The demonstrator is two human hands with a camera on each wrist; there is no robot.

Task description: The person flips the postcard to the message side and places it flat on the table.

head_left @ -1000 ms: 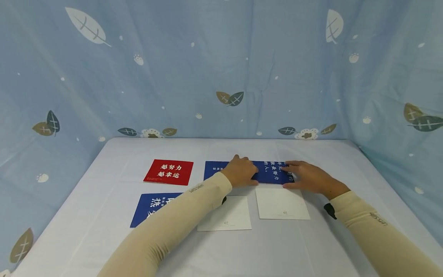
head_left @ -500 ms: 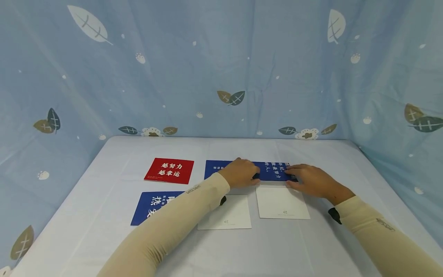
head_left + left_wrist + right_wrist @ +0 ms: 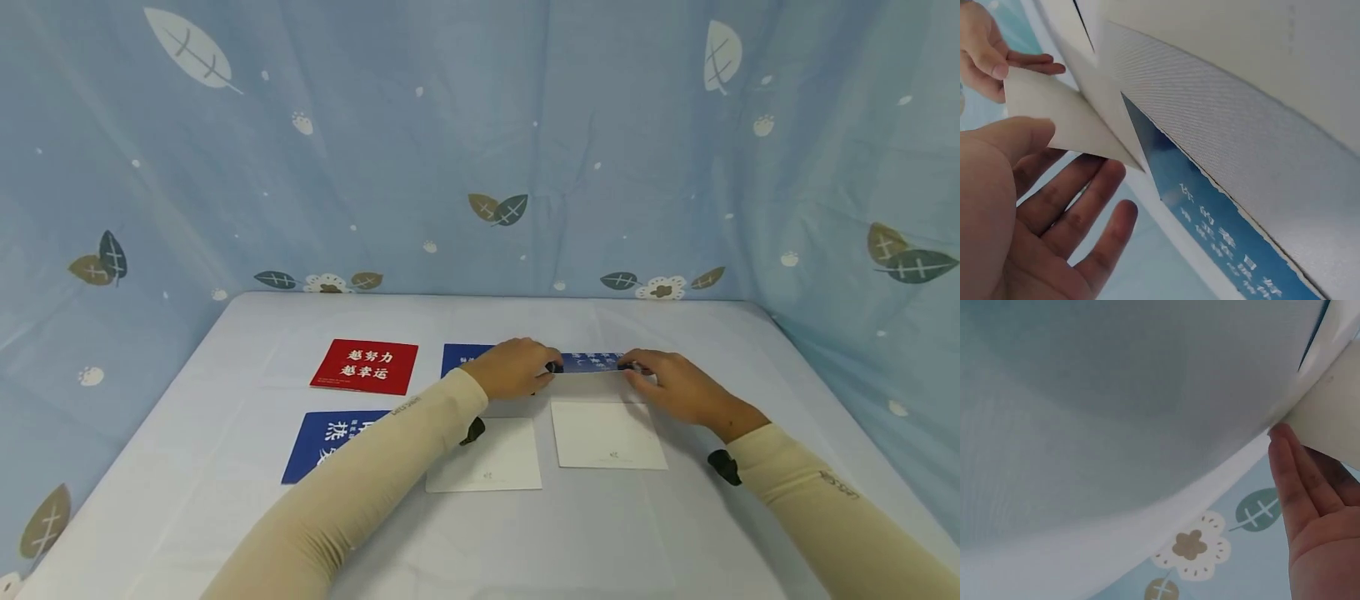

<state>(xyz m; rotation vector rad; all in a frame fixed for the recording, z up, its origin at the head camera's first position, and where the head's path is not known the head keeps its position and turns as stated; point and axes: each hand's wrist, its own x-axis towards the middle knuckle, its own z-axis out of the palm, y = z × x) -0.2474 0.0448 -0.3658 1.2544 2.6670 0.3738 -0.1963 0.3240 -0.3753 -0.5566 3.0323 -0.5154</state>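
Between both hands a blue card point(image 3: 592, 362) with white lettering is tilted up, its near edge raised off the table. My left hand point(image 3: 513, 368) pinches its left side between thumb and fingers. At its right side my right hand point(image 3: 678, 385) grips the edge. The card's pale back point(image 3: 1054, 112) faces the left wrist camera, with the thumb of my left hand point(image 3: 1054, 231) over it. In the right wrist view, the fingers of my right hand point(image 3: 1322, 519) lie along the card's edge. Another blue card point(image 3: 463, 358) lies flat, partly hidden by my left hand.
A red card point(image 3: 365, 367) lies at the back left. In front of it another blue card point(image 3: 322, 446) is partly covered by my left sleeve. Two white cards point(image 3: 609, 435) lie in the front middle on the white tablecloth point(image 3: 660, 533). A blue leaf-patterned curtain point(image 3: 420, 150) hangs behind.
The blue card between my hands lay flat before; its near edge has come up and it now leans back. Both hands have taken hold of its sides.
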